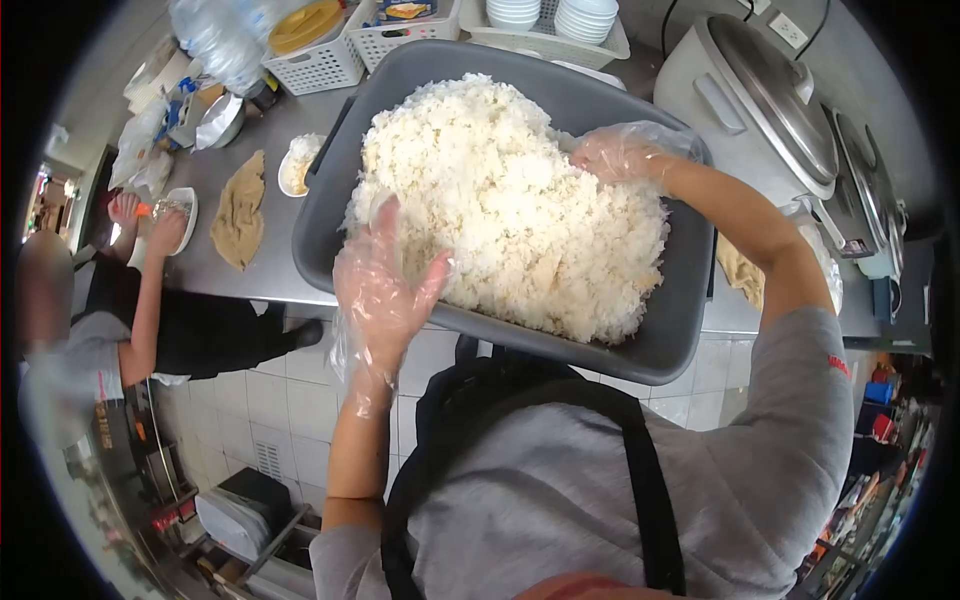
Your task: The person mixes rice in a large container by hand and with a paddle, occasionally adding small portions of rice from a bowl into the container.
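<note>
A large grey tub (670, 350) on the metal counter holds a big heap of white rice (500, 210). Clear plastic gloves cover both my hands. My left hand (385, 275) is over the tub's near left side, fingers spread against the edge of the rice, holding nothing. At the far right of the heap, my right hand (620, 155) touches the rice with its fingertips; they are partly hidden by rice and glove, so its grip is unclear.
Left of the tub are a small bowl of rice (298, 168) and a brown cloth (238, 212). A co-worker (150, 290) handles a white dish. Baskets (315, 65) stand behind; a large cooker (750, 100) is at right.
</note>
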`<state>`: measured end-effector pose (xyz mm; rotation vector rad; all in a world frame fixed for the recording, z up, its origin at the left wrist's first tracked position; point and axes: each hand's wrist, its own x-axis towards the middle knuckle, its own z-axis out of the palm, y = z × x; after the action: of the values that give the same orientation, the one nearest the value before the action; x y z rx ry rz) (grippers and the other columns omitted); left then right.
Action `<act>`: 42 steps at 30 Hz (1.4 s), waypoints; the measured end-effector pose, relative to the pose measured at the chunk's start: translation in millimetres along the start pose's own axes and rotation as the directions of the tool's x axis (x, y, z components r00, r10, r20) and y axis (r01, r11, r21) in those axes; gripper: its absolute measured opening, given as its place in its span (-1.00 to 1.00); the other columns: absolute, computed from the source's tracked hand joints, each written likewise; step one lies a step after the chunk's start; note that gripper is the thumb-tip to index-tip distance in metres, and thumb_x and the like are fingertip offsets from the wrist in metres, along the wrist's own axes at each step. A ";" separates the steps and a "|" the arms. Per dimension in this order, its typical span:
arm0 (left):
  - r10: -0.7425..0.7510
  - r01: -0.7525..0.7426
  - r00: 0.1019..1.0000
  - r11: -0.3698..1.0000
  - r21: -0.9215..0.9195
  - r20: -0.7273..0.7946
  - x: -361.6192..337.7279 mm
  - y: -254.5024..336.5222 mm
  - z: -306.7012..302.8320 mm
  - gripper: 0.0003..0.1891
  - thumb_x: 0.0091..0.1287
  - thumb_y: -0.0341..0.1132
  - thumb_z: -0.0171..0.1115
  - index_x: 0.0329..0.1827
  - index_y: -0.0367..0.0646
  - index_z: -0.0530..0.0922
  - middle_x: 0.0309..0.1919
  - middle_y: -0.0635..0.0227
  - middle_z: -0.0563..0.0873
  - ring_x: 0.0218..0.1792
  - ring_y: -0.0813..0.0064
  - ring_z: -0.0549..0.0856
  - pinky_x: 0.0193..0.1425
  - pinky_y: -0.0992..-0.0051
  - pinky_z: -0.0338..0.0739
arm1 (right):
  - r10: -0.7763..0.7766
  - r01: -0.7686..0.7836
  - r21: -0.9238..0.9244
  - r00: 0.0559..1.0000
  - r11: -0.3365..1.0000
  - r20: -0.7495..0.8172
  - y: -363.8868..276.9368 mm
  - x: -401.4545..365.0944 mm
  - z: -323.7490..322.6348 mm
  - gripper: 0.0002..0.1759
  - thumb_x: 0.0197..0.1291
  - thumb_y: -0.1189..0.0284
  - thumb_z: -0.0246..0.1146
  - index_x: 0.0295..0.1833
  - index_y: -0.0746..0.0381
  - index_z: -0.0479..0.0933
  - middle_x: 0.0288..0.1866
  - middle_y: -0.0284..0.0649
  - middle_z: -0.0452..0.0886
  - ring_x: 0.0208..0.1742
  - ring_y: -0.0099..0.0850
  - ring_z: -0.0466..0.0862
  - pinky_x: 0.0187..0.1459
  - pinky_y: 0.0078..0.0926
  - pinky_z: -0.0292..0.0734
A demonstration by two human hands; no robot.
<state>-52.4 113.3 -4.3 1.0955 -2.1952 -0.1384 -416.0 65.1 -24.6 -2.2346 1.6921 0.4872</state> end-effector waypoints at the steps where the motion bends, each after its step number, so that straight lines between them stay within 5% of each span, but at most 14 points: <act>1: -0.017 0.017 1.000 1.000 0.020 0.023 0.4 0.3 -1.3 -0.22 0.02 -0.02 0.42 0.24 -0.33 0.39 -0.27 -0.07 0.59 -0.29 -0.03 0.58 -0.17 0.14 0.46 | -0.006 0.008 0.041 0.998 0.999 -0.058 3.7 0.8 9.2 -0.77 0.24 0.32 0.06 -0.18 0.19 0.57 -0.32 -0.06 0.62 -0.26 -0.09 0.61 -0.19 -0.16 0.49; 3: -0.051 0.047 0.996 0.997 0.053 0.069 0.2 1.9 -3.6 -0.18 0.02 0.00 0.43 0.27 -0.33 0.37 -0.15 -0.11 0.60 -0.17 -0.03 0.59 -0.10 0.15 0.48 | -0.005 0.026 0.122 0.986 0.992 -0.169 7.2 -6.6 16.8 -0.80 0.22 0.35 0.06 -0.27 0.22 0.54 -0.38 -0.04 0.58 -0.32 -0.07 0.57 -0.24 -0.15 0.44; 9: 0.379 -0.390 0.914 0.919 0.054 0.143 42.3 50.6 10.9 -0.17 -0.03 0.05 0.44 0.36 0.03 0.37 0.26 -0.08 0.41 0.16 -0.01 0.48 0.14 0.16 0.50 | 0.048 -0.036 0.080 0.986 0.996 -0.162 -3.0 -60.8 -23.0 -0.77 0.15 0.34 0.11 -0.41 0.29 0.35 -0.53 0.00 0.43 -0.50 -0.10 0.36 -0.39 -0.13 0.25; 12: 0.383 -0.369 0.917 0.920 -0.130 0.108 65.0 77.7 50.6 -0.19 -0.05 0.04 0.44 0.36 0.20 0.37 0.29 0.00 0.37 0.13 0.00 0.51 0.08 0.16 0.55 | 0.167 -0.168 0.001 0.979 0.986 -0.117 -19.2 -89.7 -55.8 -0.71 0.23 0.18 0.15 -0.12 0.14 0.60 -0.24 -0.13 0.67 -0.16 -0.10 0.63 -0.14 -0.19 0.51; 18: 0.444 -0.440 0.886 0.896 -0.060 0.133 115.0 95.8 98.5 -0.28 0.01 -0.12 0.40 0.33 0.26 0.40 0.11 0.22 0.57 -0.01 0.11 0.61 -0.01 0.25 0.61 | 0.256 -0.339 -0.222 0.907 0.914 -0.333 -47.3 -151.5 -94.9 -0.67 0.21 0.11 0.18 -0.31 0.16 0.59 -0.36 -0.18 0.65 -0.26 -0.14 0.64 -0.22 -0.21 0.53; 19: 0.563 -0.571 0.821 0.810 -0.133 -0.095 124.2 92.5 105.7 -0.38 0.06 -0.27 0.37 0.28 0.19 0.45 -0.02 0.30 0.65 -0.03 0.24 0.64 -0.07 0.33 0.60 | 0.257 -0.369 -0.264 0.891 0.891 -0.375 -45.7 -159.2 -100.5 -0.70 0.19 0.13 0.20 -0.31 0.14 0.60 -0.38 -0.18 0.65 -0.27 -0.14 0.65 -0.25 -0.23 0.54; 21: 0.390 -0.360 0.921 0.864 -0.352 0.017 129.7 99.3 111.4 -0.43 0.07 -0.33 0.34 0.23 0.12 0.48 -0.10 0.32 0.67 -0.06 0.28 0.65 -0.10 0.35 0.58 | 0.286 -0.456 -0.517 0.881 0.724 -0.377 -53.7 -170.1 -114.4 -0.74 0.16 0.17 0.25 -0.34 0.14 0.60 -0.41 -0.19 0.63 -0.33 -0.16 0.65 -0.34 -0.28 0.53; 24: 0.195 -0.058 0.950 0.879 -0.474 0.246 136.0 122.2 93.1 -0.54 0.08 -0.36 0.31 0.12 0.00 0.54 -0.19 0.22 0.70 -0.15 0.21 0.68 -0.08 0.36 0.54 | -0.055 -0.391 -0.669 0.839 0.632 -0.542 -28.4 -174.9 -103.5 -0.70 0.26 0.15 0.17 -0.38 0.14 0.54 -0.62 -0.33 0.43 -0.56 -0.33 0.49 -0.46 -0.34 0.50; 27: 0.192 0.031 0.917 0.839 -0.543 0.350 137.2 117.3 105.6 -0.58 0.09 -0.29 0.36 0.06 -0.04 0.58 -0.22 0.17 0.73 -0.18 0.21 0.69 -0.05 0.38 0.54 | 0.093 -0.390 -0.647 0.892 0.655 -0.443 -30.5 -171.4 -103.3 -0.71 0.22 0.16 0.21 -0.38 0.15 0.55 -0.58 -0.30 0.48 -0.51 -0.30 0.52 -0.42 -0.34 0.49; 32: 0.295 0.062 0.808 0.819 -0.571 0.510 139.8 109.4 133.3 -0.48 0.05 -0.10 0.41 0.06 -0.14 0.59 -0.14 0.16 0.73 -0.07 0.29 0.69 0.07 0.37 0.52 | 0.272 -0.387 -0.421 0.912 0.820 -0.307 -26.3 -165.3 -114.9 -0.72 0.14 0.17 0.27 -0.37 0.16 0.57 -0.51 -0.24 0.56 -0.44 -0.25 0.58 -0.37 -0.33 0.49; 35: 0.362 0.260 0.583 0.765 -0.590 0.727 132.3 102.0 162.2 -0.35 0.05 0.11 0.40 0.08 -0.21 0.57 0.02 0.15 0.68 0.04 0.30 0.65 0.17 0.39 0.47 | 0.360 -0.411 -0.055 0.847 0.910 -0.391 -8.1 -160.1 -106.2 -0.71 0.09 0.16 0.31 -0.37 0.18 0.56 -0.49 -0.23 0.58 -0.43 -0.26 0.58 -0.35 -0.34 0.48; 38: 0.201 -0.028 0.712 0.965 -0.259 0.673 110.3 113.3 164.3 -0.25 0.03 0.25 0.36 0.11 -0.20 0.55 0.10 0.16 0.64 0.10 0.28 0.62 0.21 0.39 0.45 | 0.480 -0.365 0.312 0.687 0.877 -0.545 9.9 -152.9 -77.1 -0.65 0.09 0.09 0.30 -0.37 0.19 0.55 -0.51 -0.23 0.57 -0.45 -0.34 0.58 -0.35 -0.37 0.48; 40: 0.167 0.040 0.760 0.953 -0.301 0.628 109.0 118.8 154.5 -0.28 0.06 0.17 0.34 0.11 -0.26 0.52 0.10 0.06 0.61 0.16 0.20 0.56 0.23 0.34 0.43 | 0.585 -0.362 0.459 0.518 0.811 -0.624 2.1 -150.9 -69.0 -0.55 0.17 -0.03 0.20 -0.36 0.17 0.56 -0.51 -0.19 0.60 -0.41 -0.38 0.65 -0.32 -0.34 0.54; 42: 0.173 0.153 0.758 0.890 -0.430 0.629 114.3 117.1 150.9 -0.30 0.08 0.11 0.35 0.10 -0.31 0.51 0.13 0.01 0.58 0.20 0.16 0.53 0.25 0.31 0.42 | 0.761 -0.344 0.699 0.461 0.627 -0.456 2.7 -154.6 -62.6 -0.54 0.17 -0.03 0.21 -0.32 0.18 0.58 -0.44 -0.18 0.63 -0.35 -0.42 0.65 -0.23 -0.46 0.53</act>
<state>-271.2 74.5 -17.4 0.8206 -2.5574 -1.1451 -451.7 171.1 99.2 -1.4043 2.5914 -0.8380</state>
